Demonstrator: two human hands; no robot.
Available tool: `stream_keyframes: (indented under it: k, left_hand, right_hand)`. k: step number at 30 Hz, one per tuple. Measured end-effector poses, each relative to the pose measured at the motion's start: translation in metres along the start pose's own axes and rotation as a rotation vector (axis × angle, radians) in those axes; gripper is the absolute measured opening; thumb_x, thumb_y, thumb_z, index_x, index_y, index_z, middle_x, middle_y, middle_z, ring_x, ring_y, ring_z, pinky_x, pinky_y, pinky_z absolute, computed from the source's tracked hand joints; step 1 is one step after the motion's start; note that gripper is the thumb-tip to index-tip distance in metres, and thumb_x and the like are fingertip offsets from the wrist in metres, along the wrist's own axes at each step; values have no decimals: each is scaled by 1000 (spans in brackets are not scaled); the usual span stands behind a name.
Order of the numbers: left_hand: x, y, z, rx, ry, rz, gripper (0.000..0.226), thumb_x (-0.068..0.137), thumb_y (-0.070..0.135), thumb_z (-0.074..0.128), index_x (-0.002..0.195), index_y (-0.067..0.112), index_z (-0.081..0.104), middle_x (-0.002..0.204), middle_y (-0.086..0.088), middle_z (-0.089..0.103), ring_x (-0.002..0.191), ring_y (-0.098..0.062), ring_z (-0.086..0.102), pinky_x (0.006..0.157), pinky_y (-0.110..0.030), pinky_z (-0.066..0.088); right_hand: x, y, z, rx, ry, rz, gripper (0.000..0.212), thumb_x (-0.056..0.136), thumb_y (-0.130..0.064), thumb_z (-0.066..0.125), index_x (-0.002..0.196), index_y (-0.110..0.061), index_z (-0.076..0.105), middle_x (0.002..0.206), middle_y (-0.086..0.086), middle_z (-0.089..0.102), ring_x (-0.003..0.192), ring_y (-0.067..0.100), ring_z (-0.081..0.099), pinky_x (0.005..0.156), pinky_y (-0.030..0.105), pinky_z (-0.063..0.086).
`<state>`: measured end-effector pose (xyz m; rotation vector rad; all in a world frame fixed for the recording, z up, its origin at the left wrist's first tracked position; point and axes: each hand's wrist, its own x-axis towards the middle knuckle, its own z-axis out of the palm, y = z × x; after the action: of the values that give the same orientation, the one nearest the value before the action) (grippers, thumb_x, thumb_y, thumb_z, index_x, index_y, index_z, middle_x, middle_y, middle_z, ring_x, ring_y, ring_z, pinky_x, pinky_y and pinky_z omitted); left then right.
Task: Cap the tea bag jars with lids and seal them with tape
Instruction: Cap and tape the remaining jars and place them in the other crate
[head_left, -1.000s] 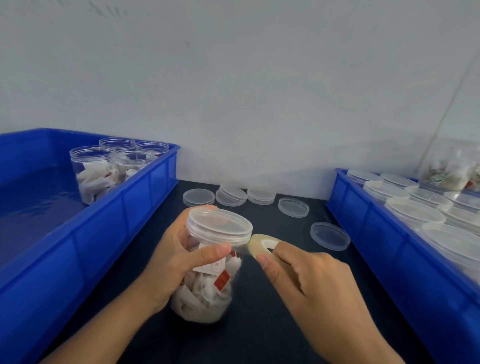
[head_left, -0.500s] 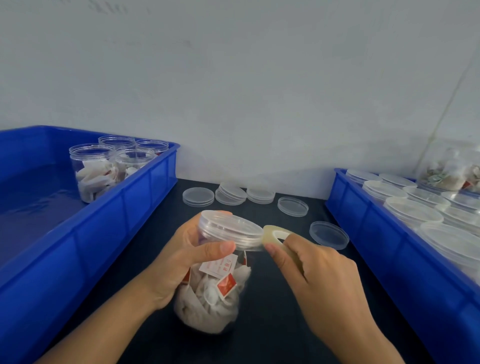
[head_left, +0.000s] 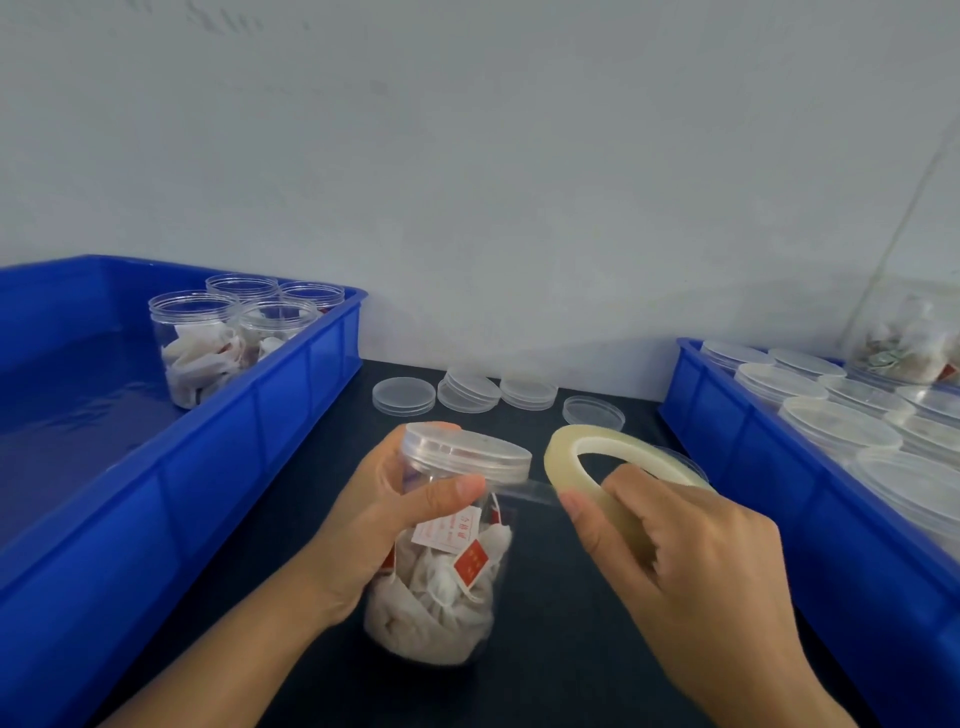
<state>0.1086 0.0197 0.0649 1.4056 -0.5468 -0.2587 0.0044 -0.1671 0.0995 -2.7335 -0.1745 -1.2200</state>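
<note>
A clear jar of tea bags (head_left: 441, 582) stands on the dark table with a clear lid (head_left: 467, 449) on it. My left hand (head_left: 384, 519) grips the jar just under the lid, its thumb pressing the tape end against the jar's neck. My right hand (head_left: 691, 561) holds a roll of clear tape (head_left: 576, 452) to the right of the jar. A short strip of tape (head_left: 519, 491) stretches from the roll to the jar.
A blue bin (head_left: 249, 441) on the left holds several open jars of tea bags (head_left: 202, 353). The blue bin (head_left: 753, 467) on the right is full of capped jars (head_left: 836, 426). Several loose lids (head_left: 467, 392) lie on the table near the wall.
My right hand has pulled the tape roll away to the right, drawing a strip out from the jar. The jar has tilted slightly and sits a little further right.
</note>
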Motion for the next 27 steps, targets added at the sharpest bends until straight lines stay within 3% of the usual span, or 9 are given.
stream_keyframes:
  k: [6, 11, 16, 23, 27]
  left_hand:
    - [-1, -1, 3, 11, 34, 33, 104, 26, 73, 83, 115, 28, 56, 105, 15, 72, 100, -1, 66, 71, -8, 50]
    - [-1, -4, 0, 14, 11, 40, 106, 29, 71, 85, 120, 25, 56, 112, 8, 71, 106, -7, 66, 77, -15, 53]
    - [-1, -6, -2, -14, -19, 43, 101, 33, 62, 89, 120, 22, 58, 112, 0, 71, 107, -14, 67, 81, -18, 54]
    - [1, -5, -2, -19, -67, 19, 102, 35, 60, 90, 123, 22, 57, 117, -2, 70, 112, -17, 65, 88, -31, 53]
    - [-2, -4, -1, -44, -41, 32, 112, 31, 60, 91, 128, 25, 48, 113, 5, 70, 108, -11, 66, 80, -23, 55]
  right_hand:
    - [-3, 0, 1, -8, 162, -194, 47, 92, -43, 47, 56, -16, 58, 47, -9, 47, 38, 10, 42, 35, 28, 40]
    - [-2, 4, 3, -24, 175, -198, 46, 92, -42, 48, 55, -15, 56, 46, -8, 47, 37, 10, 41, 35, 29, 39]
    - [0, 5, 7, -7, 41, -45, 49, 92, -50, 40, 54, -19, 49, 44, -9, 40, 37, 10, 38, 35, 26, 33]
    - [-3, 7, 22, 138, -112, 164, 58, 88, -68, 28, 63, -21, 52, 49, -5, 46, 45, 15, 44, 44, 32, 41]
    - [-3, 4, 24, 57, -91, 156, 60, 89, -69, 23, 64, -23, 54, 50, -7, 48, 44, 12, 46, 42, 33, 44]
